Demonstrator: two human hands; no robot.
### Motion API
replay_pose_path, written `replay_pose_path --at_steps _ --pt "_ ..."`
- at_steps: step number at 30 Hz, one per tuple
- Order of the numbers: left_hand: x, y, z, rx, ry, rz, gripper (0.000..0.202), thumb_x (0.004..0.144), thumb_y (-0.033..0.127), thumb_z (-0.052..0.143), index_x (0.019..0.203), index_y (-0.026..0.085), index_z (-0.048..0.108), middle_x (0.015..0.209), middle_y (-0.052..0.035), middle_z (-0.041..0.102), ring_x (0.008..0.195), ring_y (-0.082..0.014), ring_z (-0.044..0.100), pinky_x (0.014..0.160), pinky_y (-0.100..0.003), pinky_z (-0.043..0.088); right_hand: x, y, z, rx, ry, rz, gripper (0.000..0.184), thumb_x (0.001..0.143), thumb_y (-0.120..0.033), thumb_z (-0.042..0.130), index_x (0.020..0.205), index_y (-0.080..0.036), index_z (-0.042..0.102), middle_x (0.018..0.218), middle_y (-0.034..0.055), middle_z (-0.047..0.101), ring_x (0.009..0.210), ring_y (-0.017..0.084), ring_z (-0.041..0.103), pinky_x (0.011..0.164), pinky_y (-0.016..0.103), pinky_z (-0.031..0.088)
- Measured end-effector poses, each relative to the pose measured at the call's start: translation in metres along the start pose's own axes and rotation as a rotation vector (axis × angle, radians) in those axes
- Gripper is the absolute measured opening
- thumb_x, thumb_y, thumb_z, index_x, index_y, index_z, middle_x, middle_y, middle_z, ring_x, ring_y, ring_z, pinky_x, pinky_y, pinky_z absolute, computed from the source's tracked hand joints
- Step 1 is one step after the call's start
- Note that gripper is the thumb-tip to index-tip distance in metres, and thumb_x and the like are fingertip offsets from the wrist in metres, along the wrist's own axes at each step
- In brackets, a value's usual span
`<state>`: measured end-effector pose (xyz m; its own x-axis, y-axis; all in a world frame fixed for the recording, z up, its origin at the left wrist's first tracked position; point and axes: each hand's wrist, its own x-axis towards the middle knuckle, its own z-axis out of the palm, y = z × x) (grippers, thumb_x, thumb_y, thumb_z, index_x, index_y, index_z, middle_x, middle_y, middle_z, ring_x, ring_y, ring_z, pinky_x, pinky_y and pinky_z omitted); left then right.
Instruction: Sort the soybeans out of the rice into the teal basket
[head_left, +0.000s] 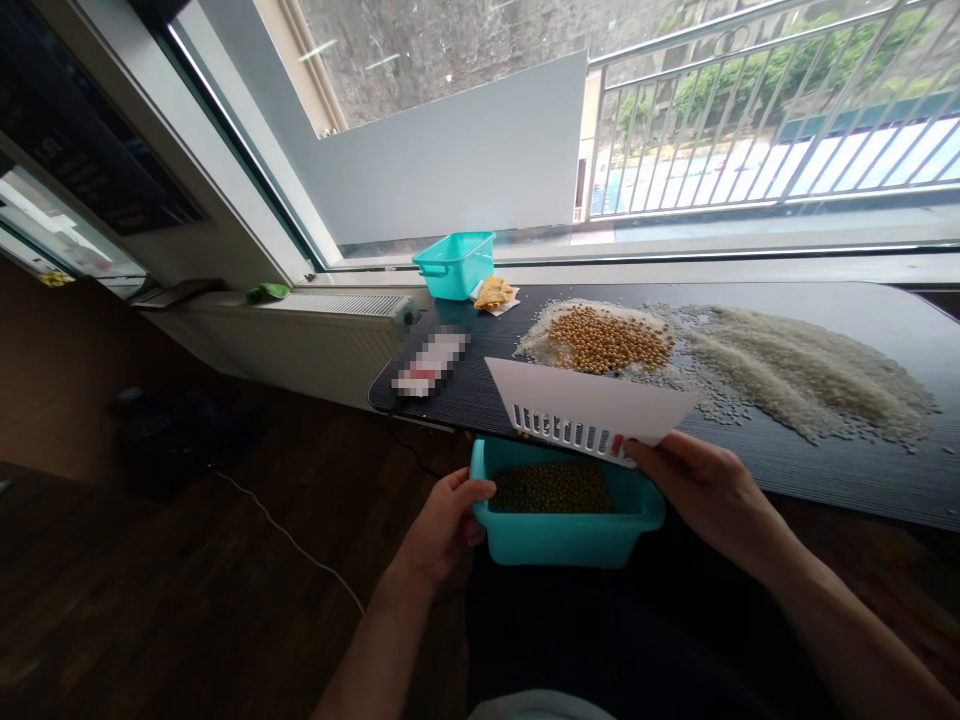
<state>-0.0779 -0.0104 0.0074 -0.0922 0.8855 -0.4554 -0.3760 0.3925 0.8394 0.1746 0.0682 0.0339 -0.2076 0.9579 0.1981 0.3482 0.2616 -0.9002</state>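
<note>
My left hand [450, 515] grips the left rim of a turquoise plastic bin [570, 540], thumb over the edge. Small greenish-brown beans [555, 488] cover the bottom of the bin, which is held just below the table's front edge. Between the fingers of my right hand [705, 490] is a white slotted card [592, 395], tilted above the bin's back rim with its row of slots at the lower edge. Behind the card, golden soybeans [611, 338] lie heaped on white grains. A wide spread of rice-like white grains [810, 370] stretches along the table to the right.
A second turquoise bin [457, 265] stands at the table's back left corner, beside a crumpled yellow cloth [495, 293]. A blurred-out flat object [431, 362] lies on the dark table [480, 400]. A radiator [337, 315] is to the left, the window behind.
</note>
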Motion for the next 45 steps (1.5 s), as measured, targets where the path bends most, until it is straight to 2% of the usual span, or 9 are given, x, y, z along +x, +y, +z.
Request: replay_pose_path --at_steps 7,13,16,23,28,33,36,41,45 --pt "-0.001 0.001 0.000 0.015 -0.019 0.011 0.034 0.058 0.037 0.080 0.063 0.020 0.051 0.042 0.0111 0.039 0.037 -0.0037 0.032 0.039 -0.019 0.022 -0.011 0.007 -0.015 0.010 0.033 0.025 0.036 0.077 -0.057 0.068 0.088 -0.025 0.081 0.085 0.0013 0.081 0.083 0.025 0.076 0.076 0.034 0.062" --pt "0.000 0.000 0.005 0.009 0.005 0.003 0.036 0.056 0.036 0.082 0.062 0.020 0.050 0.043 0.0113 0.039 0.036 -0.0032 0.030 0.039 -0.018 0.019 -0.013 -0.004 -0.006 0.026 0.054 0.063 0.032 0.075 -0.053 0.068 0.077 -0.023 0.079 0.077 0.0017 0.081 0.071 0.023 0.075 0.062 0.030 0.061" --pt "0.000 -0.001 0.007 0.007 0.002 -0.009 0.036 0.055 0.036 0.081 0.063 0.019 0.051 0.043 0.0116 0.038 0.036 -0.0032 0.030 0.039 -0.018 0.020 -0.017 0.003 -0.009 0.001 0.122 0.081 0.031 0.074 -0.052 0.069 0.080 -0.024 0.080 0.075 0.0006 0.080 0.066 0.022 0.074 0.056 0.029 0.059" --pt "-0.001 -0.003 0.022 0.023 -0.045 -0.036 0.035 0.055 0.036 0.081 0.065 0.019 0.052 0.043 0.0113 0.040 0.036 -0.0034 0.030 0.038 -0.018 0.020 -0.038 0.038 -0.052 -0.116 0.321 0.142 0.045 0.072 -0.067 0.069 0.088 -0.027 0.082 0.080 0.0011 0.081 0.075 0.027 0.076 0.064 0.033 0.062" --pt "0.004 -0.009 0.037 0.027 -0.115 -0.054 0.034 0.056 0.036 0.080 0.064 0.020 0.051 0.041 0.0114 0.039 0.036 -0.0034 0.028 0.038 -0.019 0.018 -0.043 0.042 -0.075 -0.174 0.385 0.177 0.045 0.072 -0.071 0.069 0.086 -0.030 0.080 0.076 0.0003 0.080 0.072 0.027 0.075 0.059 0.033 0.058" --pt "0.007 -0.015 0.042 0.010 -0.160 -0.067 0.031 0.060 0.034 0.079 0.065 0.019 0.052 0.042 0.0112 0.038 0.036 -0.0035 0.028 0.038 -0.019 0.018 -0.026 0.033 -0.068 -0.125 0.361 0.134 0.048 0.073 -0.072 0.066 0.086 -0.027 0.079 0.079 0.0029 0.080 0.075 0.026 0.073 0.065 0.034 0.058" --pt "0.006 -0.016 0.041 0.007 -0.165 -0.072 0.031 0.060 0.035 0.080 0.067 0.019 0.053 0.042 0.0115 0.038 0.036 -0.0035 0.028 0.038 -0.019 0.018 -0.017 0.027 -0.061 -0.125 0.340 0.138 0.048 0.070 -0.070 0.067 0.078 -0.024 0.077 0.071 0.0042 0.077 0.067 0.024 0.070 0.059 0.033 0.055" --pt "0.006 -0.016 0.039 0.012 -0.172 -0.060 0.035 0.061 0.038 0.082 0.067 0.019 0.053 0.042 0.0115 0.037 0.036 -0.0037 0.028 0.038 -0.019 0.020 -0.018 0.016 -0.061 -0.067 0.347 0.163 0.034 0.066 -0.056 0.072 0.073 -0.023 0.078 0.071 0.0046 0.077 0.069 0.023 0.070 0.061 0.031 0.055" --pt "0.005 -0.017 0.039 0.001 -0.167 -0.062 0.034 0.061 0.037 0.082 0.066 0.019 0.053 0.041 0.0111 0.038 0.037 -0.0041 0.028 0.037 -0.019 0.020 -0.015 0.015 -0.061 -0.076 0.358 0.185 0.036 0.067 -0.055 0.069 0.074 -0.021 0.078 0.072 0.0060 0.077 0.072 0.025 0.070 0.065 0.033 0.055"
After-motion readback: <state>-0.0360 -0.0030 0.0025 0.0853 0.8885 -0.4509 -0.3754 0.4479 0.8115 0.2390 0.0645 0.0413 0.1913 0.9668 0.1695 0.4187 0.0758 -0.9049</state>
